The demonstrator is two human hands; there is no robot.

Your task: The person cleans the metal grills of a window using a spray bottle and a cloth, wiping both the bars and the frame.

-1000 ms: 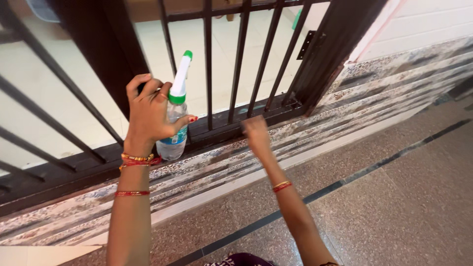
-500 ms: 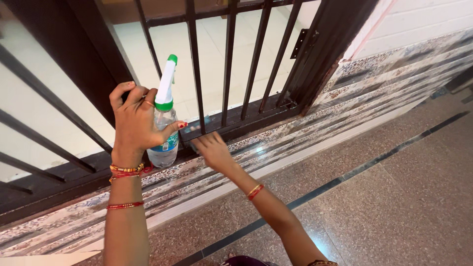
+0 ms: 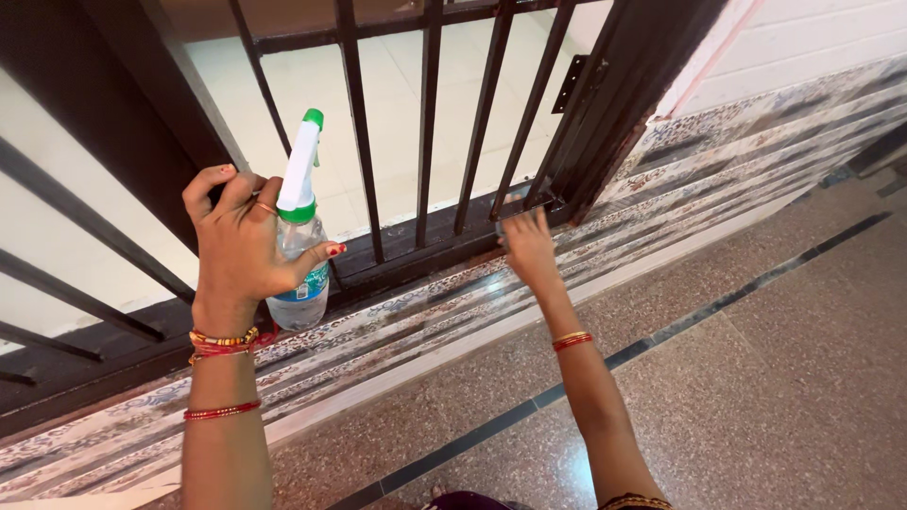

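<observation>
My left hand (image 3: 236,250) grips a clear spray bottle (image 3: 299,300) with a white and green nozzle, held upright in front of the black metal gate (image 3: 425,113). My right hand (image 3: 531,250) reaches forward to the gate's bottom rail (image 3: 416,247) near its right end. Its fingers press a small grey cloth (image 3: 515,203) against the rail; most of the cloth is hidden under the hand. Both wrists wear red and gold bangles.
A raised step faced with patterned tiles (image 3: 425,312) runs under the gate. A thick dark gate post (image 3: 624,104) with a hinge (image 3: 570,83) stands at the right, beside a white wall (image 3: 812,47). Speckled stone floor (image 3: 756,378) lies below me.
My right hand has slid to the right along the bottom rail, from beside the bottle to near the gate post. The left hand and bottle have shifted slightly to the left.
</observation>
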